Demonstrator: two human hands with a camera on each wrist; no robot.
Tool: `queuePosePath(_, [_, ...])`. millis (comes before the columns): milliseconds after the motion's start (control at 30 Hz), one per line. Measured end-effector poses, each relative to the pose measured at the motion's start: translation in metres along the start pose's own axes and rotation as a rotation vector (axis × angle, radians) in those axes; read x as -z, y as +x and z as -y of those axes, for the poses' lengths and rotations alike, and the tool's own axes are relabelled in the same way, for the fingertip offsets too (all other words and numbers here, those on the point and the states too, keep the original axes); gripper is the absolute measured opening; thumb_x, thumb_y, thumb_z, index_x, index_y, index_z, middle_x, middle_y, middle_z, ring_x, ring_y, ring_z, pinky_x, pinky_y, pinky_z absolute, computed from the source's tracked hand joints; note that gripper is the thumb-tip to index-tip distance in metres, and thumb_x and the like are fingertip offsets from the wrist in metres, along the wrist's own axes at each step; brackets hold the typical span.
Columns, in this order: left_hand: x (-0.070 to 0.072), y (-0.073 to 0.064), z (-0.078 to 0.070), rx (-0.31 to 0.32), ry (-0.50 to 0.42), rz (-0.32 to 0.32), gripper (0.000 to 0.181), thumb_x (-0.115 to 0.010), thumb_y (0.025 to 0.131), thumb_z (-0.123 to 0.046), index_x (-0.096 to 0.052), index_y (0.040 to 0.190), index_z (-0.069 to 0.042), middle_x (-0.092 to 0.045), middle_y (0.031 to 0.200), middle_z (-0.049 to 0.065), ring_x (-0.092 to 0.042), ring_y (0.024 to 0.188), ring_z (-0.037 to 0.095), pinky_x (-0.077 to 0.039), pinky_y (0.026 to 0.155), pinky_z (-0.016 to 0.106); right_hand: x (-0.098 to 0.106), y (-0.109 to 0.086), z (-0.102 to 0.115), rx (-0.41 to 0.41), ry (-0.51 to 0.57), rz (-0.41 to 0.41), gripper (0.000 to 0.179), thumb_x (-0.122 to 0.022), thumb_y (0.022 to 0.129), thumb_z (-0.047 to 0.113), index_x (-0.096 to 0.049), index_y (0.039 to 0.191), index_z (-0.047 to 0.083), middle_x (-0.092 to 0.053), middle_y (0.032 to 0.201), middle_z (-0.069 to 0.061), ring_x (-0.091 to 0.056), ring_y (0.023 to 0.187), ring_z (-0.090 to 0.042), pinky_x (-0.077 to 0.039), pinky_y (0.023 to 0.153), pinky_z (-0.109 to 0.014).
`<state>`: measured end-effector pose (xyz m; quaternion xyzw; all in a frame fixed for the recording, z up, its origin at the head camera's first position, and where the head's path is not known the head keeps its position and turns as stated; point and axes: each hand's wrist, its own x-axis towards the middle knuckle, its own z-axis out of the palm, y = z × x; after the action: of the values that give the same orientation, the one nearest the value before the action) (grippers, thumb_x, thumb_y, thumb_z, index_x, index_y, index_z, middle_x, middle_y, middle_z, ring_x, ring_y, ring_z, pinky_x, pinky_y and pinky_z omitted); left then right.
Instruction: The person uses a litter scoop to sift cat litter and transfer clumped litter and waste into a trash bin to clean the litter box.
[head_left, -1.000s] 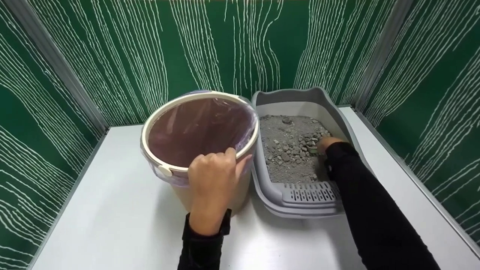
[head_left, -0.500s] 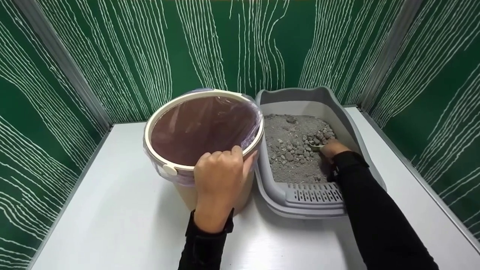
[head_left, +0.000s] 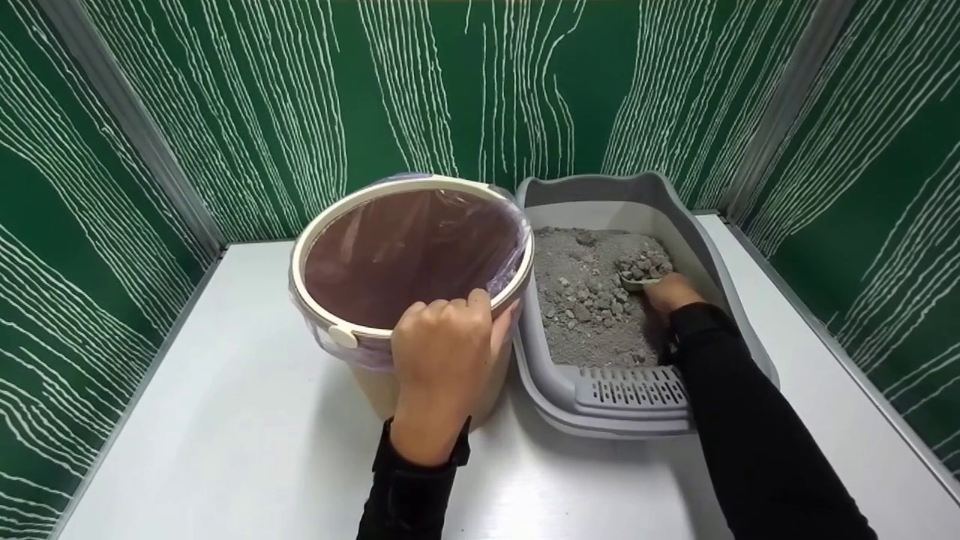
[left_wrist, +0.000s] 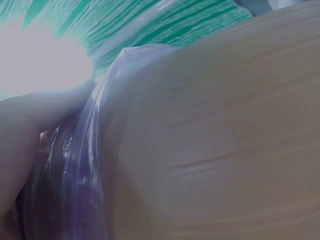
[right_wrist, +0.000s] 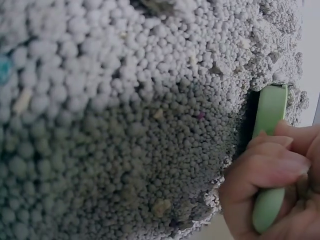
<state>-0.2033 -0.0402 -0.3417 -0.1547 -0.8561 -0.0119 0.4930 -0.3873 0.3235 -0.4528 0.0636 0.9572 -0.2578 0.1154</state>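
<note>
My left hand (head_left: 442, 345) grips the front rim of a cream trash bin (head_left: 367, 379), whose mouth is lined with a thin purplish plastic bag (head_left: 495, 281). In the left wrist view, the thumb (left_wrist: 45, 112) lies along the bag folded over the bin's outside. My right hand (head_left: 673, 292) is inside a grey litter box (head_left: 551, 386), holding a green litter scoop (right_wrist: 272, 110) by its handle. Heaped in the scoop are grey litter clumps (head_left: 646, 264). Finer cat litter (head_left: 570, 251) spreads around it, with more loose clumps (head_left: 592, 300) to the left.
Bin and litter box stand side by side on a white table (head_left: 225, 420). At the box's front is a slotted step (head_left: 630, 386). Green panels (head_left: 592, 82) with white wavy lines enclose the back and sides, joined by grey metal posts (head_left: 787, 97).
The scoop has risen out of the litter with clumps heaped on it, and the right hand has shifted slightly. The left hand stays on the bin's rim. The whole view has drifted slightly.
</note>
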Motion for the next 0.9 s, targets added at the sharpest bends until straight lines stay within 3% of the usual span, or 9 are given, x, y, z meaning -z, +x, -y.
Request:
queuePosePath(100, [0.000, -0.001, 0.000, -0.001, 0.004, -0.004, 0.046, -0.089, 0.084, -0.047, -0.062, 0.066, -0.014, -0.058, 0.052, 0.003, -0.058, 0.045, 0.023, -0.042, 0.048, 0.035, -0.001, 0.000, 0.002, -0.018, 0.075, -0.067, 0.057, -0.038, 0.109, 0.021, -0.047, 0.135, -0.028, -0.044, 0.144, -0.048, -0.051, 0.131, -0.057, -0.044, 0.109, -0.057])
queuePosePath(300, [0.000, -0.001, -0.001, -0.001, 0.004, -0.007, 0.046, -0.088, 0.084, -0.048, -0.062, 0.067, -0.014, -0.059, 0.052, 0.003, -0.059, 0.046, 0.023, -0.042, 0.048, 0.036, -0.004, 0.001, 0.004, -0.021, 0.163, -0.240, 0.045, -0.047, 0.111, 0.023, -0.059, 0.119, -0.019, -0.056, 0.130, -0.044, -0.058, 0.116, -0.053, -0.046, 0.095, -0.056])
queuePosePath(433, [0.001, -0.001, -0.002, 0.002, -0.003, 0.002, 0.045, -0.088, 0.085, -0.048, -0.062, 0.067, -0.014, -0.059, 0.053, 0.003, -0.060, 0.047, 0.023, -0.043, 0.049, 0.036, -0.005, 0.001, 0.005, -0.010, 0.174, -0.320, 0.037, -0.054, 0.109, 0.024, -0.061, 0.102, -0.012, -0.062, 0.118, -0.040, -0.061, 0.108, -0.050, -0.047, 0.092, -0.056])
queuePosePath(600, [0.002, -0.001, -0.001, 0.005, -0.009, 0.017, 0.045, -0.087, 0.086, -0.048, -0.063, 0.068, -0.014, -0.059, 0.053, 0.003, -0.060, 0.047, 0.023, -0.043, 0.049, 0.036, -0.004, 0.002, 0.009, 0.018, 0.171, -0.391, 0.036, -0.056, 0.108, 0.024, -0.052, 0.081, 0.001, -0.062, 0.098, -0.030, -0.059, 0.092, -0.042, -0.046, 0.084, -0.055])
queuePosePath(900, [0.002, 0.000, -0.001, 0.008, -0.022, 0.017, 0.046, -0.088, 0.086, -0.047, -0.063, 0.068, -0.012, -0.058, 0.052, 0.003, -0.058, 0.046, 0.024, -0.042, 0.048, 0.036, 0.008, -0.008, 0.032, 0.063, 0.149, -0.456, 0.033, -0.059, 0.106, 0.022, -0.063, 0.095, -0.008, -0.066, 0.119, -0.041, -0.066, 0.103, -0.048, -0.050, 0.092, -0.062])
